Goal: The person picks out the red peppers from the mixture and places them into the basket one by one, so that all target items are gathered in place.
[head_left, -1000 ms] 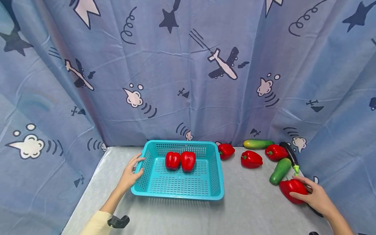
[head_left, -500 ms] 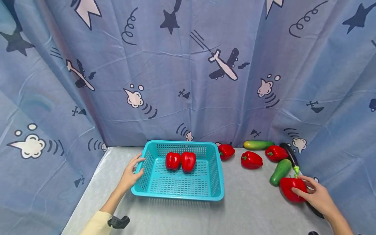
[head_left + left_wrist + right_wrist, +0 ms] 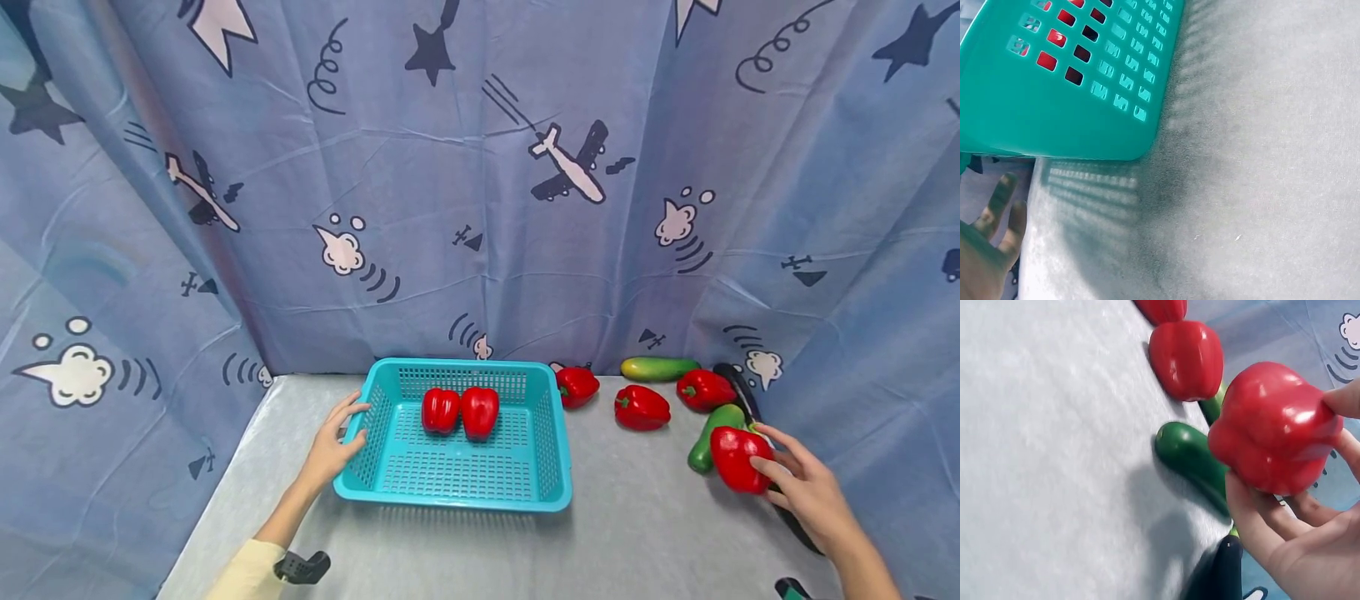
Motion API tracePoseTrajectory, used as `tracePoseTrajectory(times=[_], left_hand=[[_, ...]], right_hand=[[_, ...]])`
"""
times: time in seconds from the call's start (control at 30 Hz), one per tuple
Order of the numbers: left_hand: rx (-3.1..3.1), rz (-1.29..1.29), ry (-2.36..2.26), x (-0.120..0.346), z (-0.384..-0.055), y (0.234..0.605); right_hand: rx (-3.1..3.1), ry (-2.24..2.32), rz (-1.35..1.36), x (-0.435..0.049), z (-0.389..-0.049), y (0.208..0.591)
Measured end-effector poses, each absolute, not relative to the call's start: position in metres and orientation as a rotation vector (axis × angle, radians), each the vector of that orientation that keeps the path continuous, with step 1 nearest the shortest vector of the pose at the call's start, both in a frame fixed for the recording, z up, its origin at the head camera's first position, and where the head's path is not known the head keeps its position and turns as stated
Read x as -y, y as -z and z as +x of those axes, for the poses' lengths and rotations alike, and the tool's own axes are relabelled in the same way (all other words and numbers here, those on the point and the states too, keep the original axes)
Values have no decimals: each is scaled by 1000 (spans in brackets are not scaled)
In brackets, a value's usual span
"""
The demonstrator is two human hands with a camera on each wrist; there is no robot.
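In the head view my right hand (image 3: 813, 492) holds a red bell pepper (image 3: 738, 460) above the table. Thumb and fingers grip its sides in the right wrist view, and its shadow falls on the cloth below. My left hand (image 3: 332, 442) is at the left rim of a turquoise perforated basket (image 3: 457, 500), its fingers loosely spread and fingertips at the edge. Inside the basket, side by side, lie two red bell peppers (image 3: 441, 411). Close to the held pepper are a green cucumber-like vegetable (image 3: 1191, 456) and a dark eggplant (image 3: 1219, 575).
Right of the basket lie more red bell peppers (image 3: 642, 407), with a yellow-green vegetable (image 3: 660, 368) behind them. Another dark eggplant (image 3: 738, 385) lies by the curtain (image 3: 480, 183), which hangs at the table's back and sides. Pale cloth covers the table (image 3: 622, 533).
The right hand has lifted the bell pepper off the table, turning it and bringing it slightly up and left, partly over the green vegetable. The left hand and basket have not moved.
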State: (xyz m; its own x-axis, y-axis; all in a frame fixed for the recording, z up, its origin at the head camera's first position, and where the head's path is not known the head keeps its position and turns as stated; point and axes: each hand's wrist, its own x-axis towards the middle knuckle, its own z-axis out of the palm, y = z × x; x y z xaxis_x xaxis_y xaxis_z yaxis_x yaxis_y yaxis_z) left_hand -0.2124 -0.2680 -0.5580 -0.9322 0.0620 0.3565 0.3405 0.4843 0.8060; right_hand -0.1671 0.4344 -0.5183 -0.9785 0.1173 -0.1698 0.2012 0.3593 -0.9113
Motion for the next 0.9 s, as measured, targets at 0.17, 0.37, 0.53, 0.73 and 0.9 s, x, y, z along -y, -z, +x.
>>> tracePoseTrajectory(times=[0.17, 0.37, 0.53, 0.73, 0.9], left_hand=[[2459, -341, 1436, 268, -213, 558], [2459, -333, 1445, 268, -213, 555], [2452, -338, 1424, 267, -213, 553], [2452, -329, 1425, 266, -211, 553], [2459, -321, 1438, 266, -211, 554]], right_hand=[[-2298, 1974, 165, -429, -167, 515], [-2199, 2015, 109, -415, -172, 514], [-2166, 2069, 77, -403, -176, 514], [-2118, 2143, 24, -389, -181, 511], [-2161, 2072, 91, -374, -187, 507]])
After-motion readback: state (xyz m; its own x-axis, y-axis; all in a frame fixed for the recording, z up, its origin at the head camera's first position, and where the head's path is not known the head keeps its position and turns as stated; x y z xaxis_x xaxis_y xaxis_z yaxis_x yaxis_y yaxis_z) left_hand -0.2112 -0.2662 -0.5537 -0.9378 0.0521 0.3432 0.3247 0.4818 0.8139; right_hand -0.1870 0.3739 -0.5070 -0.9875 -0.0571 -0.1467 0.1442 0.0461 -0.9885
